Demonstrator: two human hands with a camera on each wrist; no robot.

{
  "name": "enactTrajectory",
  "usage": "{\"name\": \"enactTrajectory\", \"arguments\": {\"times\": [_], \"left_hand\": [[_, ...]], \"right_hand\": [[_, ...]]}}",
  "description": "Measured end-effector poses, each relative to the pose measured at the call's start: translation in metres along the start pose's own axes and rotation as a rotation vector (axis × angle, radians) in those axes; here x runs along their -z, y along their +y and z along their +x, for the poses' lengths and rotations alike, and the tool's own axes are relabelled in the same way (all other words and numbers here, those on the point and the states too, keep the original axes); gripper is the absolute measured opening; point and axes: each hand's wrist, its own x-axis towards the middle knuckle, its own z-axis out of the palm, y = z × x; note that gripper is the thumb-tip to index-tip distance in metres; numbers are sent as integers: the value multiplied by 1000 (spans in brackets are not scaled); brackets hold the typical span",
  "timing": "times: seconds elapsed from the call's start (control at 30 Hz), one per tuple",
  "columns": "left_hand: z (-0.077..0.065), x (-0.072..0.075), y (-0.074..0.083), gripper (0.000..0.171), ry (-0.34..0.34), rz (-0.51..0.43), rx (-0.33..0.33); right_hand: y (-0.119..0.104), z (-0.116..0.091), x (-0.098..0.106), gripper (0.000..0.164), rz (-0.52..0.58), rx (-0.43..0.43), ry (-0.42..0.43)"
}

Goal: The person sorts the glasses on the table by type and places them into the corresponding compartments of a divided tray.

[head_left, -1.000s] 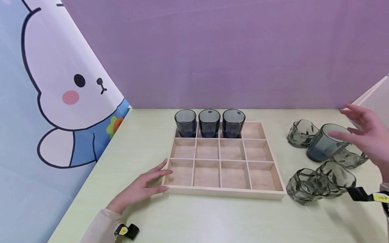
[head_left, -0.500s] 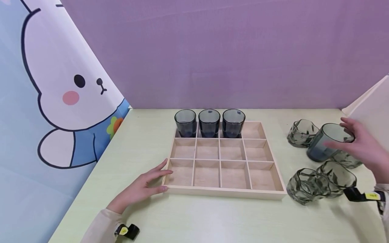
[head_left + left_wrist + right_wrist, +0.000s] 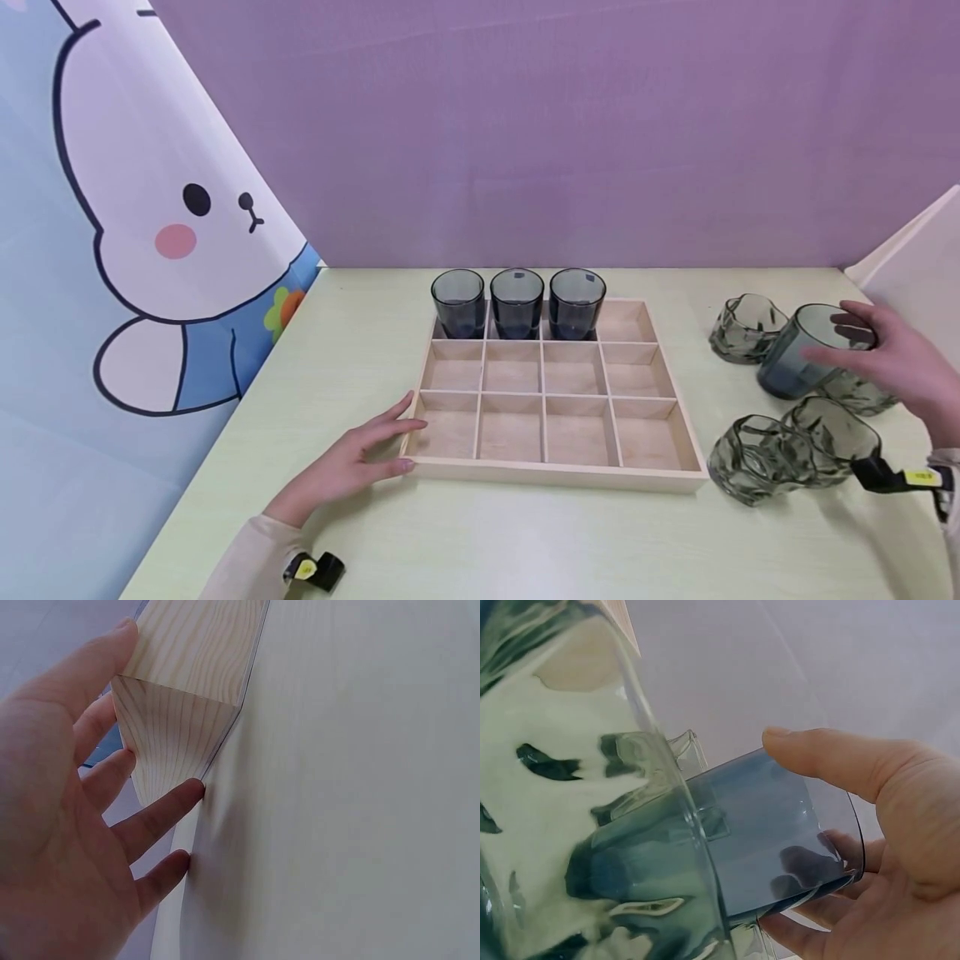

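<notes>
At the right of the head view my right hand (image 3: 896, 358) holds a smooth blue-grey glass (image 3: 798, 354) near its rim, thumb on the near side and fingers round the far side. The right wrist view shows the same glass (image 3: 772, 832), partly behind a wavy glass (image 3: 570, 787). My left hand (image 3: 348, 462) rests against the front left corner of a divided wooden box (image 3: 555, 477), its fingers spread. In the left wrist view the thumb and fingers lie along the box's corner (image 3: 176, 712). Three smooth dark glasses (image 3: 517, 308) stand in the back row of compartments.
A wavy glass (image 3: 738, 337) stands left of the held glass, and another wavy glass (image 3: 855, 396) is partly hidden behind it. Two more wavy glasses (image 3: 757, 467) sit nearer, by the box's right side. A purple cloth (image 3: 562, 133) closes the table's back edge.
My right hand has come down and leftward onto the blue-grey glass, and its fingers have closed round the rim. The left hand and the box have stayed still.
</notes>
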Motion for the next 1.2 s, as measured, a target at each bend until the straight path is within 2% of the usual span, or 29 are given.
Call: {"name": "enactTrajectory", "arguments": {"times": [0.3,0.6,0.8,1.2], "left_hand": [[0,1,1,50,-1,-2,6],[1,1,1,50,0,-4,-2],[1,0,0,49,0,1,-13],[0,-1,2,48,9,17,-29]], "right_hand": [[-2,1,3,99,-70,-51,55],[-11,-1,1,100,-72,-95,89],[-20,-5,-2,98,-36,-68,118],[-66,-1,-9,98,-84,13,63]]}}
